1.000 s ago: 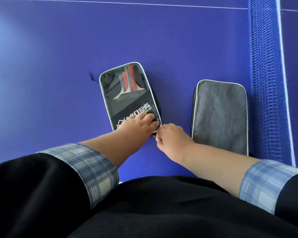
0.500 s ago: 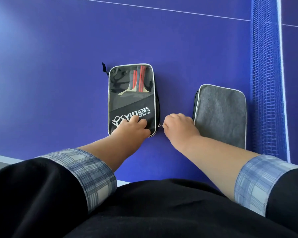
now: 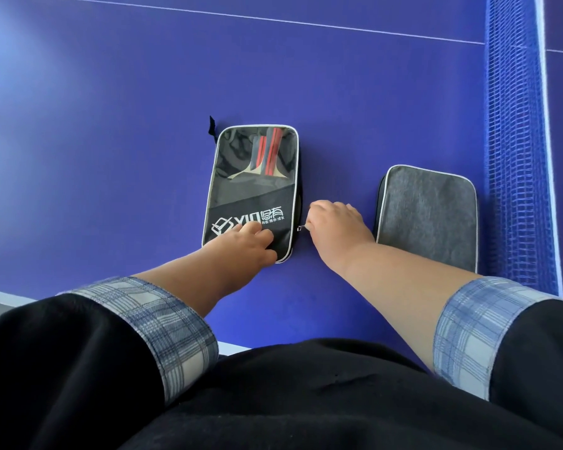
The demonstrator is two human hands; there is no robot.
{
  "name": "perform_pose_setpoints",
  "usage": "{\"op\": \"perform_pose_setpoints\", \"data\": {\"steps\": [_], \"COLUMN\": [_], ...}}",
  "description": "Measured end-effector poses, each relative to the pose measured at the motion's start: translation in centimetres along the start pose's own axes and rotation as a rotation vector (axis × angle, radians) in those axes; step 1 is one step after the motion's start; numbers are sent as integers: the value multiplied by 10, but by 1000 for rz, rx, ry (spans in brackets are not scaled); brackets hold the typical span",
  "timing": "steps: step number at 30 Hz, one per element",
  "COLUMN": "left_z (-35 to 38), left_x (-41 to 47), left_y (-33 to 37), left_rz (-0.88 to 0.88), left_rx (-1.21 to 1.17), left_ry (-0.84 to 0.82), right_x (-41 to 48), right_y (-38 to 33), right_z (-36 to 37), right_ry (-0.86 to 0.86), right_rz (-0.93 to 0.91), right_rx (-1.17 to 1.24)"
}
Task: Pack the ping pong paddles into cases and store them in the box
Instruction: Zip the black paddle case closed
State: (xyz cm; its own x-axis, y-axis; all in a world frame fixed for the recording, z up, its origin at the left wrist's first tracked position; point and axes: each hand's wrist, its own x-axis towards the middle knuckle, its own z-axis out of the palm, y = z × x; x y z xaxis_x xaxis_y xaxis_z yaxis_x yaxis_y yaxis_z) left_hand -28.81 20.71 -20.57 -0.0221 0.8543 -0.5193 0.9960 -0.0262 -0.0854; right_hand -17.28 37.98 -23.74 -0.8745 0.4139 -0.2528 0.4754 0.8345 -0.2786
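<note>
Fingers of the right hand pinch the small metal zipper pull on the side edge of the black fabric paddle case with a clear window and pale piping. This case lies flat on the blue table, just to that hand's left. The left hand rests on the case's near end with its fingers spread, pressing down beside the white logo and gripping nothing. Beyond its fingertips, a wooden paddle with a red-and-black handle shows through the window, already inside.

The case looks light and soft-sided, so it would likely slide or buckle under the zipper's drag. Pinning it flat near the slider while drawing the tab along the seam seems the right hold. Once zipped, it should lift easily by an edge.

Just to the right of the right hand lies a grey felt-like rectangular case; whether it holds a paddle cannot be told. Beyond that stands the blue net. No box is in view.
</note>
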Motion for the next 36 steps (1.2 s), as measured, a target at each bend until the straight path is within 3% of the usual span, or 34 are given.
{"op": "perform_pose_setpoints", "data": {"steps": [4,6,9,13,17,21,23,26,31,36], "left_z": [0,1,-3,-9,-5,16,32,37,17,-10], "left_x": [-4,-8,-7,6,8,-8,-19,-25,-9,29], "left_y": [-6,-5,3,15,16,12,5,-4,-5,-1], "left_rz": [-12,-105,-276,-424,-410,-260,-221,-266,-365,-407], "left_rx": [-16,-118,-293,-351,-364,-260,-210,-177,-190,-255], "left_ry": [1,34,83,89,145,175,151,109,72,177], "right_x": [-13,-23,-30,-32,-17,14,23,22,9,-18], "right_y": [-13,-20,-28,-31,-24,-4,18,35,18,1], "right_z": [6,12,17,22,19,2,-6,-11,-9,-7], "right_ry": [14,31,60,129,117,184,172,38,90,101], "right_rz": [54,77,42,-74,-47,273,346,236,239,163], "right_rx": [203,286,282,230,166,316,328,321,342,330]}}
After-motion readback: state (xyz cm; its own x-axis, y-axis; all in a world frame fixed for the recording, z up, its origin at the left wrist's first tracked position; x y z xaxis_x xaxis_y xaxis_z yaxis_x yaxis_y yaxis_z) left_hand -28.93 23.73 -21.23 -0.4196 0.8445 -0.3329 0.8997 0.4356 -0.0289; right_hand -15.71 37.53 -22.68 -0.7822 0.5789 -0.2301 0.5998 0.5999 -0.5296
